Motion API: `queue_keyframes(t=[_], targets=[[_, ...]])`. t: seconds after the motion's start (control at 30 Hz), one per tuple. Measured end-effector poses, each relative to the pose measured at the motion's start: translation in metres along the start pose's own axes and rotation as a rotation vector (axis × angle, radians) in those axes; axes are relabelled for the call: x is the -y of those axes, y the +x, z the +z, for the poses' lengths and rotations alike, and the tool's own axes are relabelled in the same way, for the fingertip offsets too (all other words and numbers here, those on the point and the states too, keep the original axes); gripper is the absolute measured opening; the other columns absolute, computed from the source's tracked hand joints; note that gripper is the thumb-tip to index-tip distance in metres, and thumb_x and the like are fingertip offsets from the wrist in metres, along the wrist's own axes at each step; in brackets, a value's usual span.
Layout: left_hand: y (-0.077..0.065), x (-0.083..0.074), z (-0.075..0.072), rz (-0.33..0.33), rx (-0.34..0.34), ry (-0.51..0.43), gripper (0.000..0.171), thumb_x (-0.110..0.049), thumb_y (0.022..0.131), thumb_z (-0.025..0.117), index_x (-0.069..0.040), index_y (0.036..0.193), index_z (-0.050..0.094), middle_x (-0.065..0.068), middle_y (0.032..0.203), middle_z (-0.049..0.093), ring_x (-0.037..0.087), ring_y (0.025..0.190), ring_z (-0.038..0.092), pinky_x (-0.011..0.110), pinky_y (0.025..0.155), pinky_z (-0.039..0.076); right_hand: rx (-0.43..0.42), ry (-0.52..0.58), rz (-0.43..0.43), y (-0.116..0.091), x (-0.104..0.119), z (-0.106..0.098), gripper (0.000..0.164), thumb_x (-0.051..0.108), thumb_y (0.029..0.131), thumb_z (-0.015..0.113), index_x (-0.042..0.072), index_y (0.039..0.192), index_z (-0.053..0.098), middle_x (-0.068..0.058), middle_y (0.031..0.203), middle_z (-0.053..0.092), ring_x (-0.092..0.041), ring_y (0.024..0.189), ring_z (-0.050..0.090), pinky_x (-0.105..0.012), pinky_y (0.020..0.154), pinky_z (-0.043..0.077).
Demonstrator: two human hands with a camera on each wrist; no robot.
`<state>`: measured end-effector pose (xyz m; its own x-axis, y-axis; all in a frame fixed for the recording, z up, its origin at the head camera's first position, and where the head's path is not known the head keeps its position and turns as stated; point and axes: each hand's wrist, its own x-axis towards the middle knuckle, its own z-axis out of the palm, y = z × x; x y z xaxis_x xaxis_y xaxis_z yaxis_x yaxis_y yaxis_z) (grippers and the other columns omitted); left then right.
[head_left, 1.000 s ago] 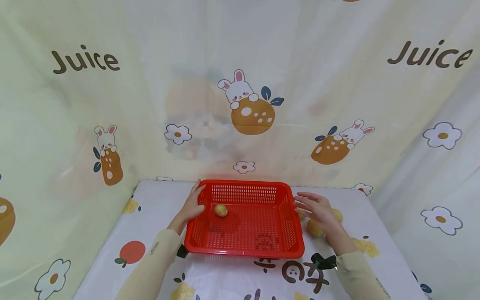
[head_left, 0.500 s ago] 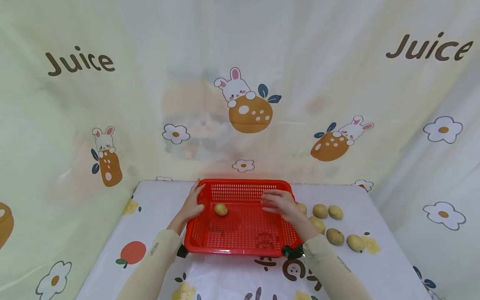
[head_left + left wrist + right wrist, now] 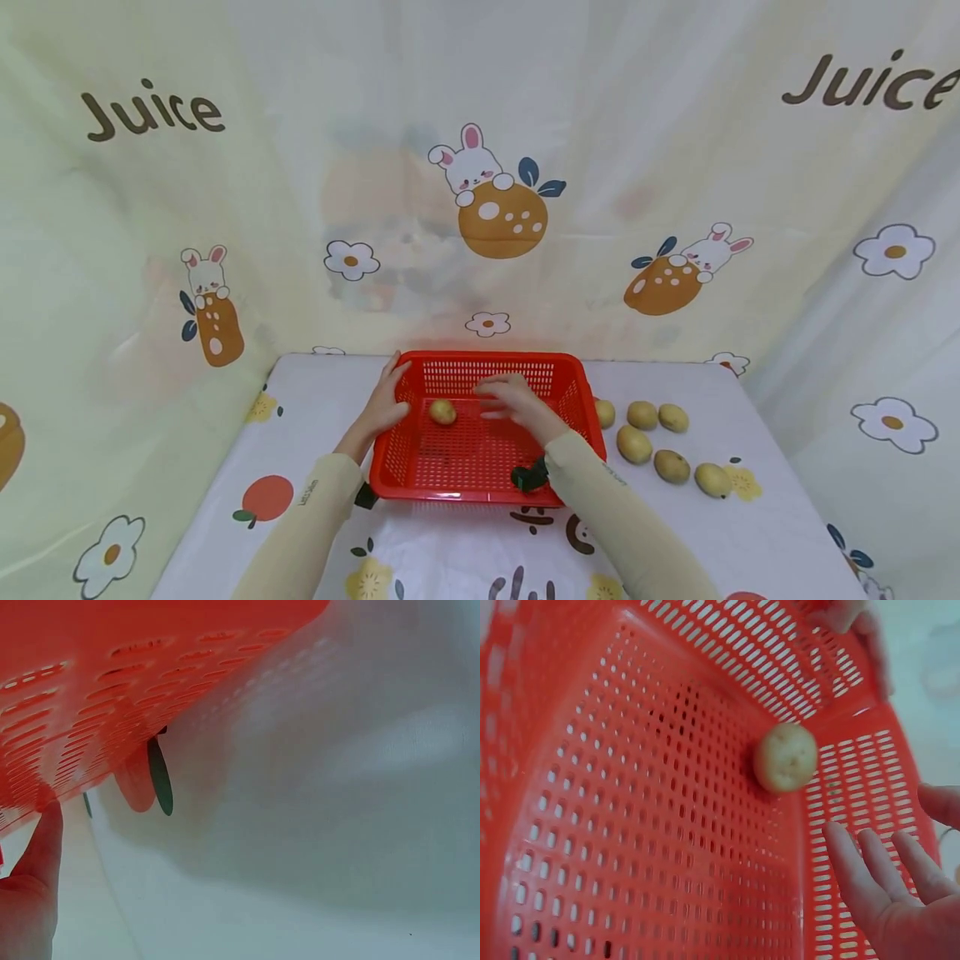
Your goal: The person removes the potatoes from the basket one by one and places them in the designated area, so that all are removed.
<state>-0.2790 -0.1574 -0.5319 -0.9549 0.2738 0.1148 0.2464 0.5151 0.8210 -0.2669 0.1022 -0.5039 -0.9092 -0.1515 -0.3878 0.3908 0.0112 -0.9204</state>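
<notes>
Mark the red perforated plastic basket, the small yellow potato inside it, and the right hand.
red perforated plastic basket (image 3: 577,392): head view, right rim.
small yellow potato (image 3: 785,757): right wrist view, its middle.
right hand (image 3: 517,402): head view, back of the hand.

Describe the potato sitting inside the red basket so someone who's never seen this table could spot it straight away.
On the white printed tablecloth stands a red perforated plastic basket. Inside it, toward the far left, lies one small round yellowish potato, between the left hand on the rim and the open right hand. The other potatoes all lie outside, right of the basket.
</notes>
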Motion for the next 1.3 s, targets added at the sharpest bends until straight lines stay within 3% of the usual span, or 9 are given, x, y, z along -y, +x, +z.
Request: queue_keyframes(t=[0.2,0.47,0.73,0.93,1.17,1.3], targets=[[0.001,0.005,-0.001,0.038,-0.016,0.004,0.082,0.007,0.069,0.052,0.006,0.149,0.034,0.017,0.164,0.008,0.038,0.148,0.014,0.057,0.105,0.034,0.017,-0.041,0.045,0.016,-0.002,0.021,0.042,0.006,0.092,0.063,-0.009,0.131,0.056,-0.022,0.127,0.06,-0.044,0.118,0.057,-0.051,0.087,0.053],[-0.007,0.005,0.005,0.044,-0.022,-0.002,0.081,0.007,0.069,0.053,0.008,0.148,0.035,0.019,0.163,0.01,0.039,0.147,0.013,0.058,0.106,0.033,0.042,-0.071,0.08,0.02,-0.025,0.044,0.036,0.005,0.09,0.064,-0.009,0.123,0.061,-0.022,0.118,0.063,-0.043,0.11,0.062,-0.053,0.083,0.054],[-0.01,0.002,0.005,0.0,-0.026,-0.007,0.082,0.008,0.07,0.051,0.006,0.15,0.033,0.015,0.164,0.007,0.038,0.148,0.014,0.056,0.101,0.04,-0.021,-0.098,0.007,0.022,-0.032,0.06,0.038,-0.001,0.084,0.07,-0.011,0.119,0.061,-0.022,0.107,0.066,-0.033,0.093,0.069,-0.049,0.079,0.056],[-0.006,0.001,0.003,0.033,-0.026,-0.018,0.082,0.008,0.069,0.05,0.006,0.149,0.033,0.015,0.164,0.007,0.037,0.148,0.012,0.056,0.104,0.037,-0.077,-0.111,-0.048,0.028,-0.032,0.065,0.037,-0.006,0.082,0.07,-0.013,0.118,0.061,-0.021,0.095,0.069,-0.029,0.084,0.071,-0.045,0.075,0.058],[-0.007,0.003,0.004,0.021,-0.014,0.016,0.082,0.007,0.069,0.051,0.007,0.149,0.033,0.018,0.164,0.008,0.039,0.148,0.013,0.058,0.107,0.032,-0.028,-0.078,-0.012,0.031,-0.038,0.067,0.036,-0.006,0.086,0.067,-0.013,0.12,0.06,-0.023,0.101,0.068,-0.032,0.09,0.071,-0.046,0.077,0.057],[-0.004,-0.001,0.004,0.035,-0.022,-0.004,0.082,0.007,0.068,0.051,0.008,0.148,0.034,0.017,0.164,0.008,0.04,0.147,0.013,0.059,0.108,0.03,-0.023,-0.079,-0.034,0.034,-0.037,0.067,0.034,-0.006,0.085,0.067,-0.012,0.119,0.062,-0.023,0.102,0.069,-0.031,0.088,0.071,-0.043,0.073,0.058]])
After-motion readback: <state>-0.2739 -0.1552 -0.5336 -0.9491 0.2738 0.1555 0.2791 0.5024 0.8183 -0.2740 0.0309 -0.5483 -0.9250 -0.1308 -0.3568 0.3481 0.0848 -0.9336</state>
